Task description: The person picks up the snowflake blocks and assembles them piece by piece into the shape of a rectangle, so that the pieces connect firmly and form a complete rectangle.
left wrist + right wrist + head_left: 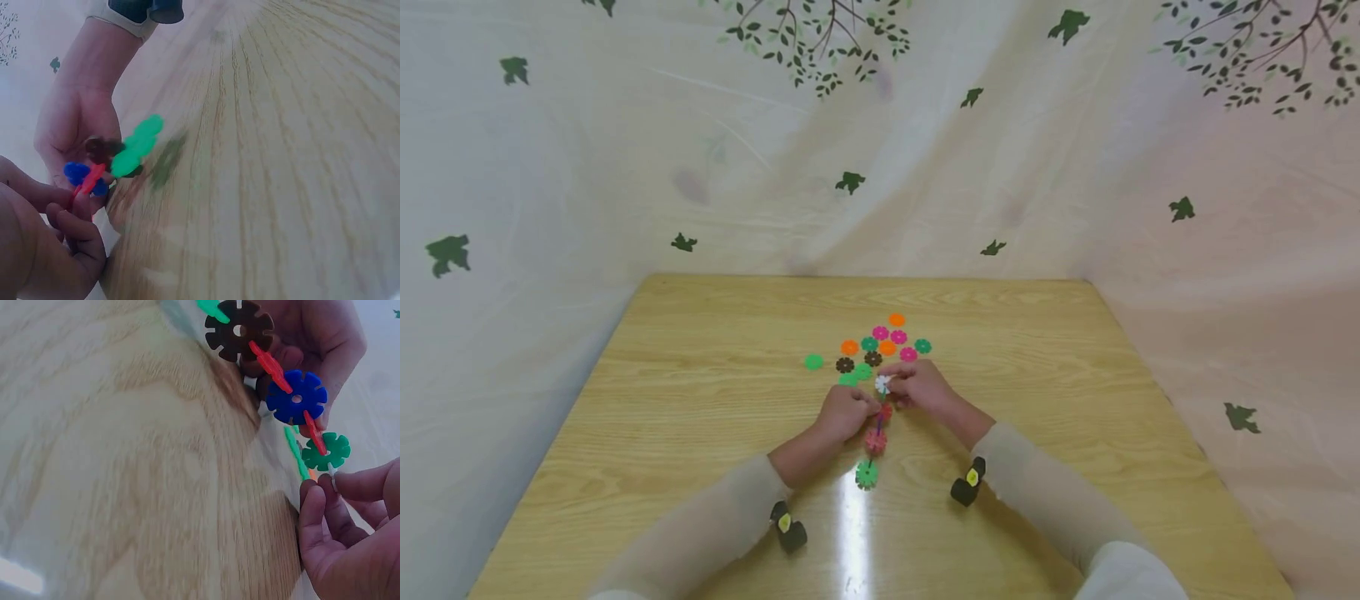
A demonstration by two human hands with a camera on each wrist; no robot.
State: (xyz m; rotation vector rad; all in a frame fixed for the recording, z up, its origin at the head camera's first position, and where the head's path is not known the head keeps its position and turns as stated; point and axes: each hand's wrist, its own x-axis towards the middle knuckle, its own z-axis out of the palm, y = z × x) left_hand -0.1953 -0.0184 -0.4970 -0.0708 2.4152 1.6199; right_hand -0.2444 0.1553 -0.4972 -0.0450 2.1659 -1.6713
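Observation:
A chain of notched plastic discs hangs between both hands over the table. In the right wrist view it runs from a bright green disc through a brown disc (239,330), a red disc, a blue disc (297,398) and another red disc to a green disc (327,452). My left hand (847,412) pinches the chain around its middle, near the blue and red discs; its exact grip is partly hidden. My right hand (925,387) pinches a white disc (882,384) edge-on at the chain's far end, where it meets the green disc. The bright green end disc (867,475) points towards me.
Beyond the hands, loose discs lie scattered on the wooden table (700,375): orange (897,320), pink (881,333), dark green (922,346), brown (845,365) and light green (814,362). A pale cloth (775,192) with printed leaves hangs around the table's back and sides.

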